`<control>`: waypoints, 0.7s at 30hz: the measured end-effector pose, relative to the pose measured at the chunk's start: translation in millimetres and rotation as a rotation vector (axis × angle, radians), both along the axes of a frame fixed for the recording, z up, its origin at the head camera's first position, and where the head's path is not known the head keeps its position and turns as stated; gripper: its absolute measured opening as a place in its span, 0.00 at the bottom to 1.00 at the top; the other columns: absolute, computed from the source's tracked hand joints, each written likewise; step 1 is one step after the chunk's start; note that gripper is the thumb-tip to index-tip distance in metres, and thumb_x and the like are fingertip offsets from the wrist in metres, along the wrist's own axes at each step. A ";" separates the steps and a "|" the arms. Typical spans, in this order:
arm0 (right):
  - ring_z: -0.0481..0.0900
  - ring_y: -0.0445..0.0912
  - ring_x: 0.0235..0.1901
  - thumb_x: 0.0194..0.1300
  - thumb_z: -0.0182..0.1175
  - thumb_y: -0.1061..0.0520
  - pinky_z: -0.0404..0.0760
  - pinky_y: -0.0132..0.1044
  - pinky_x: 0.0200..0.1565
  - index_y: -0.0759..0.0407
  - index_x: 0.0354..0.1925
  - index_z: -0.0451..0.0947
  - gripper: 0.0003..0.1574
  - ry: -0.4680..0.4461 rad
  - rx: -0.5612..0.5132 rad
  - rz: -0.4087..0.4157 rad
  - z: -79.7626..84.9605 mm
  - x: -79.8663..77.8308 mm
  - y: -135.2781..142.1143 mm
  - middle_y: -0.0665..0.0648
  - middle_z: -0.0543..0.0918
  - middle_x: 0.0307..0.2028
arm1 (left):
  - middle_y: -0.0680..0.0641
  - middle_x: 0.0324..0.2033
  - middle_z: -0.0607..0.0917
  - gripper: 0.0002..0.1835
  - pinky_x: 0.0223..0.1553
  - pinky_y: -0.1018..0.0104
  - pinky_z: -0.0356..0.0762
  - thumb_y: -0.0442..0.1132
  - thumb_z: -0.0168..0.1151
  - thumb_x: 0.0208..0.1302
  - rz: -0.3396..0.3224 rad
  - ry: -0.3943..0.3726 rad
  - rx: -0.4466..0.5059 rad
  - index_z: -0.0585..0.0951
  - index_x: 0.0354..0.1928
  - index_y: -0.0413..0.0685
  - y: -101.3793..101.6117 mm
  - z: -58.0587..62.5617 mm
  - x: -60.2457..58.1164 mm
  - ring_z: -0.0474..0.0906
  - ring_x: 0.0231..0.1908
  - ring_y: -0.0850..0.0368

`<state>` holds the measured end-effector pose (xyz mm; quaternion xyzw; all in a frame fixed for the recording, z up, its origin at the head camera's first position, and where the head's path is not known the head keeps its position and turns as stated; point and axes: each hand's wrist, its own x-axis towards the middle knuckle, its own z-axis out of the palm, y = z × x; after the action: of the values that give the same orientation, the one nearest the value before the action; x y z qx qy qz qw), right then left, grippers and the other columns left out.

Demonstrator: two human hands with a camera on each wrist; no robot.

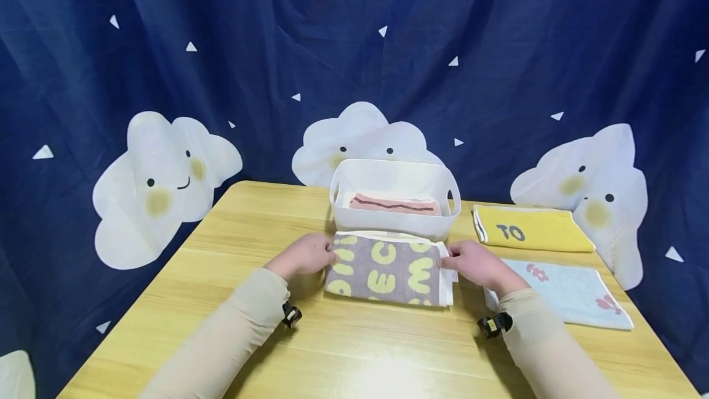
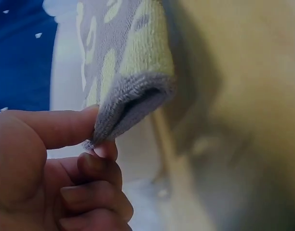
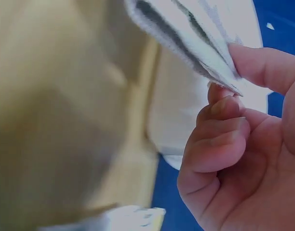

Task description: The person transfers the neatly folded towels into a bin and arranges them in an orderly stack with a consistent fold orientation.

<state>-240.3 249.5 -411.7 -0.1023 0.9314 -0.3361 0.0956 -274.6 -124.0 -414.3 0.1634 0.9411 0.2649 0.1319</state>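
Note:
A folded grey towel (image 1: 382,270) with yellow letters hangs between my two hands, in front of the white basket (image 1: 394,223). My left hand (image 1: 309,255) pinches its left end; in the left wrist view, thumb and forefinger grip the corner of the towel (image 2: 138,62), and its fold gapes beside them. At the other end my right hand (image 1: 475,262) pinches the white-edged corner. The right wrist view shows the layered edges of the towel (image 3: 195,43) between thumb and fingertips. A pink cloth (image 1: 394,203) with a dark wavy stripe lies inside the basket.
On the right of the wooden table (image 1: 221,300) lie a folded yellow towel (image 1: 534,228) marked "TO" and, nearer, a pale blue towel (image 1: 570,294) with pink flowers, partly behind my right forearm. A dark blue curtain (image 1: 266,48) with clouds hangs behind the table.

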 end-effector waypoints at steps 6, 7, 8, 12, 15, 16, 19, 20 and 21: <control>0.63 0.46 0.23 0.69 0.63 0.49 0.63 0.40 0.28 0.54 0.22 0.67 0.22 0.096 -0.011 0.017 30.1 -8.2 4.7 0.50 0.64 0.20 | 0.50 0.26 0.79 0.12 0.31 0.59 0.71 0.44 0.61 0.70 -0.046 0.053 0.005 0.79 0.28 0.48 -1.2 34.4 -9.4 0.73 0.29 0.54; 0.62 0.46 0.22 0.70 0.62 0.49 0.63 0.40 0.27 0.54 0.23 0.66 0.22 0.101 -0.010 0.016 35.9 -9.9 5.2 0.50 0.63 0.20 | 0.50 0.27 0.79 0.12 0.32 0.60 0.71 0.44 0.60 0.71 -0.053 0.063 0.002 0.79 0.29 0.49 -1.2 39.9 -11.3 0.73 0.29 0.54; 0.61 0.46 0.22 0.70 0.62 0.49 0.62 0.41 0.27 0.54 0.23 0.66 0.22 0.112 -0.008 0.017 42.0 -11.5 5.3 0.50 0.62 0.20 | 0.50 0.27 0.79 0.12 0.32 0.59 0.71 0.44 0.59 0.71 -0.058 0.069 0.001 0.80 0.29 0.48 -1.3 45.2 -13.4 0.73 0.29 0.53; 0.62 0.47 0.23 0.72 0.60 0.50 0.63 0.41 0.28 0.56 0.26 0.70 0.19 0.138 -0.022 0.000 62.9 -20.4 5.5 0.50 0.63 0.22 | 0.48 0.29 0.78 0.12 0.33 0.59 0.70 0.45 0.56 0.73 -0.054 0.084 -0.001 0.80 0.34 0.47 1.0 64.6 -22.7 0.72 0.31 0.52; 0.65 0.49 0.25 0.73 0.58 0.50 0.65 0.42 0.28 0.60 0.32 0.75 0.16 0.128 -0.052 -0.037 74.1 -30.1 5.2 0.52 0.66 0.24 | 0.47 0.30 0.77 0.13 0.34 0.58 0.70 0.46 0.54 0.74 -0.051 0.097 -0.018 0.79 0.37 0.45 4.9 76.4 -32.1 0.72 0.32 0.51; 0.65 0.49 0.25 0.73 0.57 0.50 0.66 0.42 0.28 0.60 0.34 0.76 0.15 0.120 -0.060 -0.048 76.9 -34.2 5.5 0.53 0.67 0.24 | 0.47 0.30 0.77 0.13 0.34 0.58 0.70 0.46 0.53 0.75 -0.049 0.099 -0.026 0.78 0.37 0.44 6.5 80.0 -35.8 0.72 0.32 0.51; 0.67 0.50 0.26 0.74 0.55 0.50 0.68 0.42 0.29 0.63 0.37 0.76 0.16 0.097 -0.081 -0.075 82.5 -46.2 6.3 0.53 0.68 0.25 | 0.47 0.28 0.74 0.14 0.33 0.59 0.69 0.46 0.51 0.76 -0.052 0.099 -0.028 0.77 0.36 0.43 10.0 86.8 -48.8 0.70 0.30 0.51; 0.67 0.49 0.25 0.75 0.54 0.51 0.68 0.41 0.28 0.63 0.37 0.75 0.16 0.087 -0.092 -0.082 83.4 -50.4 6.7 0.53 0.68 0.25 | 0.47 0.27 0.73 0.15 0.33 0.60 0.68 0.46 0.51 0.76 -0.055 0.102 -0.030 0.76 0.35 0.43 11.0 88.7 -53.4 0.69 0.29 0.52; 0.67 0.49 0.25 0.75 0.54 0.50 0.69 0.41 0.28 0.63 0.37 0.75 0.16 0.077 -0.101 -0.087 84.1 -54.7 7.2 0.53 0.68 0.25 | 0.48 0.27 0.71 0.15 0.32 0.60 0.67 0.46 0.51 0.76 -0.051 0.097 -0.023 0.76 0.35 0.44 12.0 90.9 -57.6 0.68 0.28 0.52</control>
<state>-295.0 256.7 -327.6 -0.0791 0.9198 -0.3822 0.0396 -332.2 -112.0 -323.4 0.1984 0.9449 0.2424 0.0947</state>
